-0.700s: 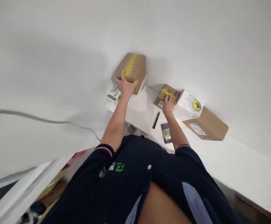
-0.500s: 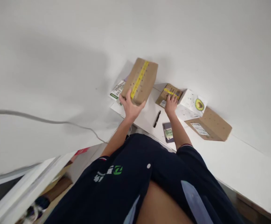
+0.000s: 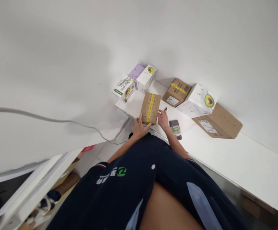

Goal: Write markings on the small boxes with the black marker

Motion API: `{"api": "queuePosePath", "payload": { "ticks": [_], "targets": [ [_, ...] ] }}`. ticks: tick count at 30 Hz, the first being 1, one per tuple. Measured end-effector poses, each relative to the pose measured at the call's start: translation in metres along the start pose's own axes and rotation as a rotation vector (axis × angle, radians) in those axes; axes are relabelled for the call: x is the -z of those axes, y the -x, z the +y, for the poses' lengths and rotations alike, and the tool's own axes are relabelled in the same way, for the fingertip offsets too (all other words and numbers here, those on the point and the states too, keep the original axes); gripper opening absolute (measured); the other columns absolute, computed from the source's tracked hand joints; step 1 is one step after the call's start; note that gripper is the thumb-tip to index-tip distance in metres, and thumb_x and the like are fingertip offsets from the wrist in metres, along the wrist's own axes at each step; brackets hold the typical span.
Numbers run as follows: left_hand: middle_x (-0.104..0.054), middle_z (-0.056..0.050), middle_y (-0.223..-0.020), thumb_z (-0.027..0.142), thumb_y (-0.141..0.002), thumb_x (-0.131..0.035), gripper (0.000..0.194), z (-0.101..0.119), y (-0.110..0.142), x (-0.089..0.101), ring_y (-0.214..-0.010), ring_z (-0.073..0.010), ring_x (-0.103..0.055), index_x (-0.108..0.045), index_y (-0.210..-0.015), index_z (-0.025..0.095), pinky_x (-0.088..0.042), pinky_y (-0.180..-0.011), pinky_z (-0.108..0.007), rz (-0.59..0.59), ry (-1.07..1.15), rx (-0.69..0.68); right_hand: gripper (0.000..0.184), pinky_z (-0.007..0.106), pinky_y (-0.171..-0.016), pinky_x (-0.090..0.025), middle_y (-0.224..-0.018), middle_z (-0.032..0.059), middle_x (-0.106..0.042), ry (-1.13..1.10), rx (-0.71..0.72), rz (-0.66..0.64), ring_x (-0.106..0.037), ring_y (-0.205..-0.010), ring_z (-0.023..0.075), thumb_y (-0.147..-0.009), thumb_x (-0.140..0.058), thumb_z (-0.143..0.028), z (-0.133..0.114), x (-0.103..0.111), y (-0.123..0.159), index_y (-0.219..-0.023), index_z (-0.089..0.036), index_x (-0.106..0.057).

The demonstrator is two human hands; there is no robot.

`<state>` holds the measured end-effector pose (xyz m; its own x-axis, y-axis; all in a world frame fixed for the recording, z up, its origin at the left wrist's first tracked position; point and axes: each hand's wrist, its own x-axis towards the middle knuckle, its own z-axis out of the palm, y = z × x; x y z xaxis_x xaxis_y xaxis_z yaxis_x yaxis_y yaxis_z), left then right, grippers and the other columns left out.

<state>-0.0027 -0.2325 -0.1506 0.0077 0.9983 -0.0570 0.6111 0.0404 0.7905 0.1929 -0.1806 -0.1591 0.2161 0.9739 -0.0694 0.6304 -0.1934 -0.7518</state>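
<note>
A brown cardboard box (image 3: 150,107) with yellow tape along its top is at the near edge of the white table, in front of me. My left hand (image 3: 140,128) grips its near end, thumb and fingers spread around the corners. Whether the box rests fully on the table cannot be told. My right hand (image 3: 163,119) is beside the box's right side, fingers curled close to its edge. Out past those fingers sticks the end of a black pen (image 3: 165,109), which they seem to hold; the rest is hidden.
White avocado-print boxes (image 3: 146,76) and a purple box (image 3: 137,71) stand at the table's far left. Rightward are a smaller taped carton (image 3: 178,89), another avocado box (image 3: 198,100) and a labelled brown carton (image 3: 221,123). A phone (image 3: 176,129) lies near my right forearm. A grey cable (image 3: 57,119) hangs at left.
The taped box has come down and toward me in my left hand, uncovering white and purple boxes behind. My right hand has left the smaller carton and moved left to the pen.
</note>
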Motion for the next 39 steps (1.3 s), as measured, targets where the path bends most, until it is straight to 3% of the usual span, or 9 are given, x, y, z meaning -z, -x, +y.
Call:
{"api": "queuePosePath", "payload": {
  "ticks": [3,7,11,17,20,23,28,33,39],
  "targets": [
    [-0.056,-0.020,-0.129,0.048,-0.093,-0.061,0.074,-0.001,-0.002,0.003,-0.116,-0.0307,-0.058,-0.038,-0.154,0.016,-0.049,-0.102,-0.050,0.005,0.086,0.042,0.042,0.044,-0.100,-0.052,-0.117,0.0146,-0.074,-0.091,-0.116,-0.100,-0.068,-0.108,0.0270,-0.096,-0.036,-0.028,0.001,-0.005,0.017,-0.119,-0.016,-0.070],
    [-0.063,-0.012,-0.107,0.042,-0.092,-0.062,0.069,0.000,-0.010,-0.003,-0.086,-0.0219,-0.061,-0.041,-0.152,0.012,-0.054,-0.088,-0.042,-0.009,0.177,0.168,0.040,0.039,-0.095,-0.053,-0.112,0.0118,-0.075,-0.050,-0.189,-0.080,-0.070,-0.100,0.0243,-0.098,-0.038,-0.029,0.008,0.010,0.012,-0.119,-0.017,-0.069],
    [-0.062,-0.016,-0.114,0.034,-0.089,-0.066,0.069,0.002,-0.018,-0.011,-0.088,-0.0202,-0.062,-0.043,-0.150,0.009,-0.055,-0.084,-0.038,-0.005,0.289,0.237,0.040,0.041,-0.101,-0.051,-0.126,0.0184,-0.067,0.246,-0.265,-0.055,-0.067,-0.113,0.0285,-0.099,-0.045,-0.028,0.014,0.023,-0.003,-0.131,-0.013,-0.063],
    [-0.062,-0.016,-0.122,0.031,-0.085,-0.070,0.071,-0.001,-0.023,-0.017,-0.097,-0.0222,-0.065,-0.045,-0.149,0.015,-0.057,-0.084,-0.038,-0.011,0.377,0.286,0.056,0.044,-0.097,-0.053,-0.139,0.0222,-0.052,0.459,-0.387,-0.239,-0.067,-0.115,0.0330,-0.100,-0.051,-0.028,0.022,0.011,-0.009,-0.154,-0.015,-0.041],
    [-0.062,-0.015,-0.120,0.033,-0.084,-0.071,0.071,-0.006,-0.024,-0.019,-0.096,-0.0219,-0.064,-0.046,-0.149,0.017,-0.056,-0.085,-0.039,-0.007,0.394,0.279,0.064,0.044,-0.099,-0.052,-0.137,0.0223,-0.054,0.380,-0.396,-0.215,-0.067,-0.116,0.0316,-0.096,-0.050,-0.018,0.025,0.005,-0.008,-0.159,-0.016,-0.033],
    [-0.062,-0.014,-0.118,0.033,-0.084,-0.071,0.071,-0.009,-0.025,-0.019,-0.095,-0.0207,-0.062,-0.046,-0.149,0.019,-0.056,-0.085,-0.038,-0.010,0.410,0.266,0.061,0.043,-0.100,-0.052,-0.117,0.0181,-0.065,0.098,-0.478,-0.099,-0.067,-0.113,0.0312,-0.084,-0.058,-0.013,0.028,0.006,-0.008,-0.145,-0.012,-0.049],
    [-0.061,-0.013,-0.117,0.033,-0.084,-0.070,0.071,-0.006,-0.025,-0.015,-0.092,-0.0193,-0.062,-0.046,-0.149,0.016,-0.057,-0.085,-0.038,-0.042,0.416,0.296,0.028,0.032,-0.068,-0.057,-0.071,-0.0005,-0.059,-0.232,-0.600,-0.047,-0.068,-0.071,0.0208,-0.079,-0.054,-0.023,0.022,0.016,-0.004,-0.106,-0.017,-0.060],
    [-0.058,-0.015,-0.123,0.030,-0.085,-0.070,0.067,0.001,-0.024,-0.009,-0.105,-0.0222,-0.062,-0.048,-0.148,0.017,-0.057,-0.089,-0.037,-0.049,0.414,0.309,0.027,0.024,-0.048,-0.043,-0.072,-0.0057,-0.056,-0.553,-0.476,0.071,-0.049,-0.049,0.0112,-0.077,-0.055,-0.039,-0.002,0.022,0.005,-0.099,-0.023,-0.055],
    [-0.056,-0.019,-0.132,0.027,-0.084,-0.070,0.065,0.002,-0.024,-0.004,-0.122,-0.0282,-0.057,-0.052,-0.146,0.017,-0.056,-0.095,-0.041,-0.012,0.354,0.299,0.043,0.038,-0.086,-0.053,-0.100,0.0094,-0.073,-0.259,-0.157,0.034,-0.067,-0.092,0.0253,-0.075,-0.062,-0.057,-0.031,0.017,0.010,-0.097,-0.020,-0.063]
  ]
}}
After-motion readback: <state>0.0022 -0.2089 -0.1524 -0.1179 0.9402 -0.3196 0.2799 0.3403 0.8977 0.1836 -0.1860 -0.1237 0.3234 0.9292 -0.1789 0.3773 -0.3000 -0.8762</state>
